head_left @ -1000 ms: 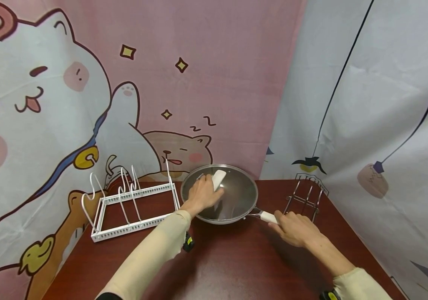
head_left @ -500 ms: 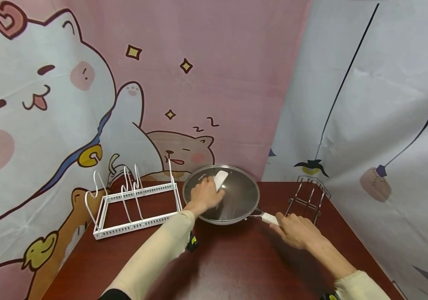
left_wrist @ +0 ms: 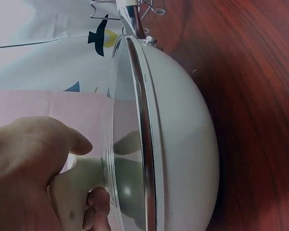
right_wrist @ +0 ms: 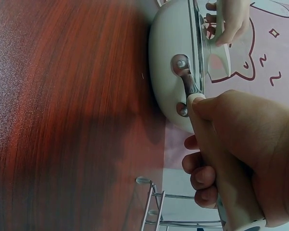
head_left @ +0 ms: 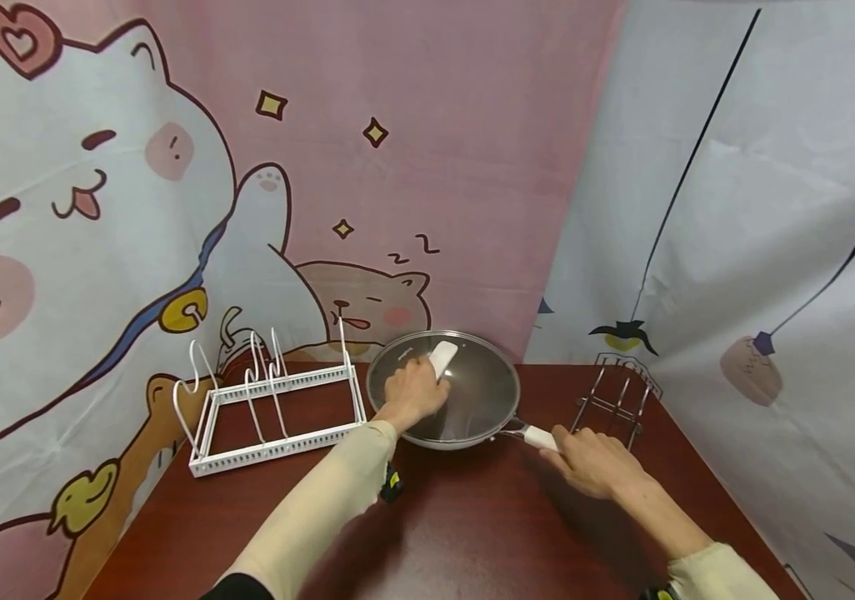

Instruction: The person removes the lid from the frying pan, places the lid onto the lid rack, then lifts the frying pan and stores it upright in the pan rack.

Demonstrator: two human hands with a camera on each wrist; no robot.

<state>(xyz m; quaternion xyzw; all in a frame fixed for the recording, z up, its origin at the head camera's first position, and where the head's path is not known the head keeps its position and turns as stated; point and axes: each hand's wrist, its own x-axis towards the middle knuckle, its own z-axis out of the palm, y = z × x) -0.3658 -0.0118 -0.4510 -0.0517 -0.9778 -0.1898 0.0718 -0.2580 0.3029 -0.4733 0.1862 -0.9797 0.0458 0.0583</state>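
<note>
Gripping the white knob (head_left: 442,360), the person's left hand (head_left: 416,392) leans over the glass lid (head_left: 482,392) in the head view, and the right hand (head_left: 596,461) holds the handle (head_left: 540,438), which points right and towards the near side. The pan (head_left: 452,445) is at the far middle of the table (head_left: 472,533), between a white rack (head_left: 277,451) on the left and a wire rack (head_left: 615,407) on the right. I'd mind that left side: the white rack stands just beside the pan, so a drift leftward could knock the rim or a sleeve (head_left: 322,492) into it. In the left wrist view, thumb and fingers close round the knob, and the lid looks seated on the rim. If the knob were tugged at a slant, I'd expect the glass to slide or chip against the metal edge. The pan seems to rest on the table, though its base is hidden. In the right wrist view, fingers wrap the handle, the thumb lying along it towards the pan. With such rounded sides, pressing down on the handle might tip the whole pan, lid included; pulling the hands opposite ways could twist it.
</note>
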